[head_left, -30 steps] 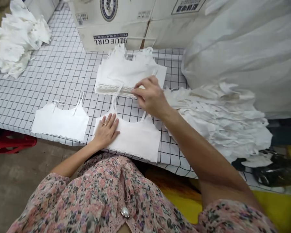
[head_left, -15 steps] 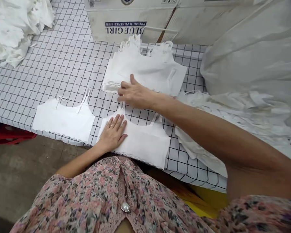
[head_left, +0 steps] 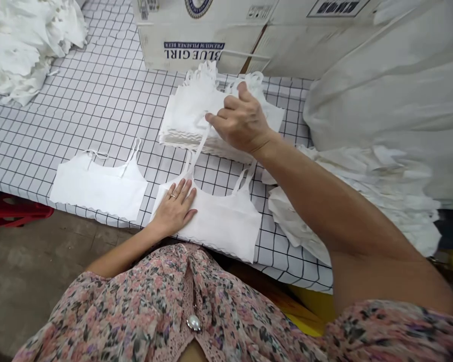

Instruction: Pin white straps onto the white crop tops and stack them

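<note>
A white camisole top [head_left: 222, 216] lies flat at the table's near edge. Flat on its left part rests my left hand [head_left: 176, 205], fingers stretched out, a ring on one of them. My right hand [head_left: 241, 120] is closed on the end of the top's left strap [head_left: 202, 146] and holds it taut, up and away from me. Behind and partly under the right hand stands a stack of white tops [head_left: 184, 115], straps pointing to the back. Another white top [head_left: 98, 187] lies spread out to the left, straps up.
A checked cloth [head_left: 109, 95] covers the table. A white cardboard box [head_left: 196, 30] stands at the back, beside a large whitish sack [head_left: 377, 100]. Loose white garments are heaped on the right [head_left: 392, 191] and at the far left [head_left: 26, 45]. A red plastic item [head_left: 15, 210] shows below the table.
My right hand has moved up and to the right, closing on the strap and stretching it out. My left hand has stayed in place on the top.
</note>
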The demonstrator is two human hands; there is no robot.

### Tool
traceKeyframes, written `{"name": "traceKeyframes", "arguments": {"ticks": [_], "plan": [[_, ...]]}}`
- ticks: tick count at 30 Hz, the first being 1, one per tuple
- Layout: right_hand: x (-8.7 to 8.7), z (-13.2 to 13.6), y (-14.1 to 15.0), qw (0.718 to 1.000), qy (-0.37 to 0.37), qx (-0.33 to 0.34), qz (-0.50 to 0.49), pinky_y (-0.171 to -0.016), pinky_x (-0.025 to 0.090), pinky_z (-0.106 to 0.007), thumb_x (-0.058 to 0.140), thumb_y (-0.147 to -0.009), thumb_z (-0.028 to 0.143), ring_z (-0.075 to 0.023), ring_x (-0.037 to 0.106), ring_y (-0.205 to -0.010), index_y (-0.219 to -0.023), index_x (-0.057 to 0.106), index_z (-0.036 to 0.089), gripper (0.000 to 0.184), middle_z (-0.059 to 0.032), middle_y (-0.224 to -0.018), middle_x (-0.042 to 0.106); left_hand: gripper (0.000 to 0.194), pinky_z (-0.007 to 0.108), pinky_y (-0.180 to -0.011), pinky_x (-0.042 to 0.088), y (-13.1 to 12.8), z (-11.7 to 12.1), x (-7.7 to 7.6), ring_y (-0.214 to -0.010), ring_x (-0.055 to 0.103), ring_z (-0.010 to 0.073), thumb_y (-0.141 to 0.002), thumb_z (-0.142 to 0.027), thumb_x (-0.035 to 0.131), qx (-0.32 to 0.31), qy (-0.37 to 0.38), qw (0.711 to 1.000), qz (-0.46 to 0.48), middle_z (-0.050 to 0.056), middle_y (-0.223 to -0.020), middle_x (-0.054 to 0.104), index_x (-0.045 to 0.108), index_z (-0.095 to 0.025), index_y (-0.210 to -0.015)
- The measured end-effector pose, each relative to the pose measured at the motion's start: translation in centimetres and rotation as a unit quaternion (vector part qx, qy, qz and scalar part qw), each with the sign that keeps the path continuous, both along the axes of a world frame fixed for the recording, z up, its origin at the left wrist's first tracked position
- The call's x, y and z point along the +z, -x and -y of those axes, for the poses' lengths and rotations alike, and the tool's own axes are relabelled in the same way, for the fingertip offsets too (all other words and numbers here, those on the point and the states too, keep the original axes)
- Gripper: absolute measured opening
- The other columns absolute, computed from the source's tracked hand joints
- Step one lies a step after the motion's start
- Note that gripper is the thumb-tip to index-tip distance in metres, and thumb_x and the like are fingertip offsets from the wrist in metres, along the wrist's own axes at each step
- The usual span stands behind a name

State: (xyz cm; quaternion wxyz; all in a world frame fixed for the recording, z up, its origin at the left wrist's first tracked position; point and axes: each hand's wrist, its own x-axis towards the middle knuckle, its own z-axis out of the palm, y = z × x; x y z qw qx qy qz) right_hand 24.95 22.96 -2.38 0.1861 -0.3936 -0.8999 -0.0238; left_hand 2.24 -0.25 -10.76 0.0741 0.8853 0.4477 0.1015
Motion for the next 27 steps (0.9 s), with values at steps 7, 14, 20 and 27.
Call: {"name": "traceKeyframes", "arguments": {"ticks": [7, 14, 20, 27], "plan": [[0.8, -3.1, -2.0, 0.983, -0.072, -0.083, -0.150, -0.107, 0.054, -0.061, 0.049, -0.106, 0.029, -0.0273, 0.069, -0.092, -0.106, 0.083, 0.022, 0.034, -0.0089, -0.081, 0.075, 0.063, 0.060, -0.136, 0.036, 0.2, -0.2, -0.3, -0.168, 0.029, 0.0379, -0.113, -0.044, 0.046, 0.005, -0.011, 1.000, -0.006, 0.021, -0.178, 0.029, 0.045, -0.008, -0.165], [1.7, -1.4, -1.4, 0.940, -0.029, -0.030, -0.340, -0.097, 0.062, -0.050, 0.066, -0.094, 0.020, -0.0264, 0.077, -0.089, -0.104, 0.087, 0.028, 0.025, -0.0057, -0.097, 0.084, 0.056, 0.064, -0.136, 0.035, 1.0, -0.6, 0.3, -0.167, 0.035, 0.0357, -0.109, -0.039, 0.056, 0.017, 0.084, 0.985, 0.151, 0.018, -0.175, 0.039, 0.055, -0.014, -0.159], [3.6, 3.1, 1.8, 0.867, 0.082, 0.059, -0.489, -0.097, 0.064, -0.042, 0.069, -0.092, 0.022, -0.0217, 0.079, -0.097, -0.104, 0.088, 0.031, 0.024, -0.0002, -0.098, 0.084, 0.038, 0.049, -0.125, 0.052, 1.8, -8.4, 7.4, -0.144, 0.065, 0.0260, -0.105, -0.041, 0.063, 0.102, 0.175, 0.819, 0.536, 0.012, -0.149, 0.072, 0.074, -0.023, -0.137], [4.4, 5.3, 3.3, 0.819, 0.184, 0.068, -0.540, -0.071, 0.062, -0.029, 0.067, -0.081, 0.021, -0.0172, 0.075, -0.093, -0.096, 0.089, 0.032, 0.029, 0.0005, -0.097, 0.083, 0.050, 0.041, -0.105, 0.055, -0.2, -18.2, 11.0, -0.111, 0.077, 0.0250, -0.084, -0.065, 0.087, -0.010, 0.527, 0.627, 0.573, 0.011, -0.104, 0.084, 0.080, -0.018, -0.099]]}}
